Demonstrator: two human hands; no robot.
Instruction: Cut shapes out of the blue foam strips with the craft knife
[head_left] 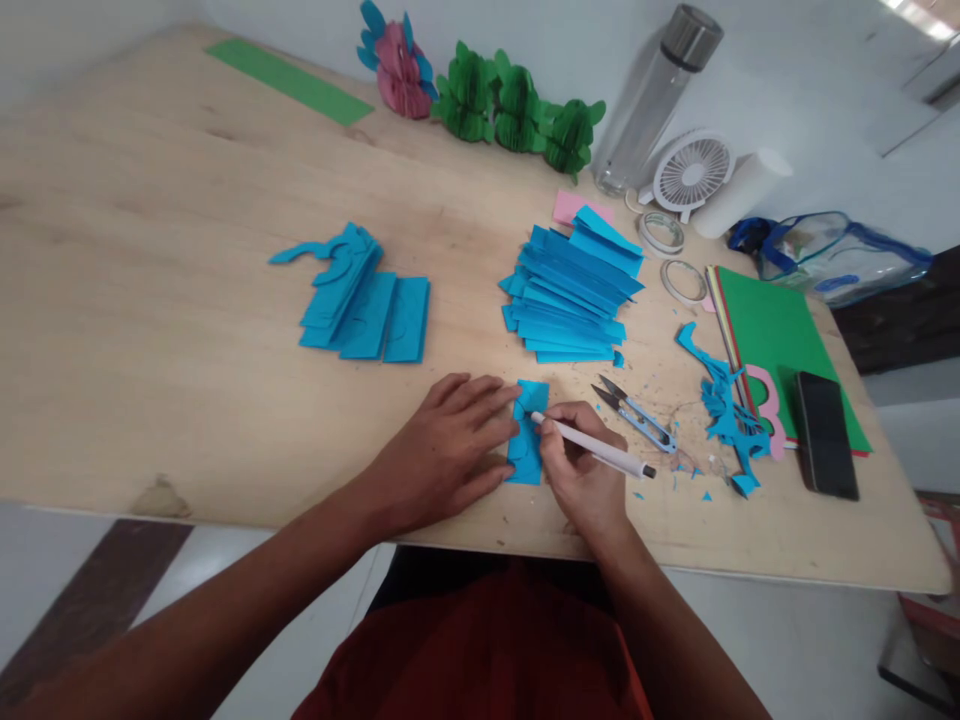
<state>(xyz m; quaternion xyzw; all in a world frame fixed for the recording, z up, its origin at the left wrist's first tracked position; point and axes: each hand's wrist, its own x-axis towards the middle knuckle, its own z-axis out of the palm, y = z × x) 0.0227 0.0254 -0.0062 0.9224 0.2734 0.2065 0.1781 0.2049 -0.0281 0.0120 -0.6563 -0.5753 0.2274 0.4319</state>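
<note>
A small folded piece of blue paper (531,455) lies near the table's front edge, with dark curved lines drawn on it. My left hand (450,450) rests flat over its left side, fingers stretched out. In my right hand (589,475) is a white pen (600,447), its tip on or just above the paper. Up and left sit folded blue pieces (367,315) with drawn outlines and a curved cut-out on top. Beyond my hands lies a stack of folded blue strips (574,290). Thread snips (637,415) lie right of the pen.
Blue scraps (727,410), a pink cut-out (766,410), a phone (827,435) and green paper sheets (780,340) are at right. Tape rolls (684,282), a fan (691,172), a bottle (652,110) and green paper shapes (517,110) stand behind. A green strip (289,80) lies back left.
</note>
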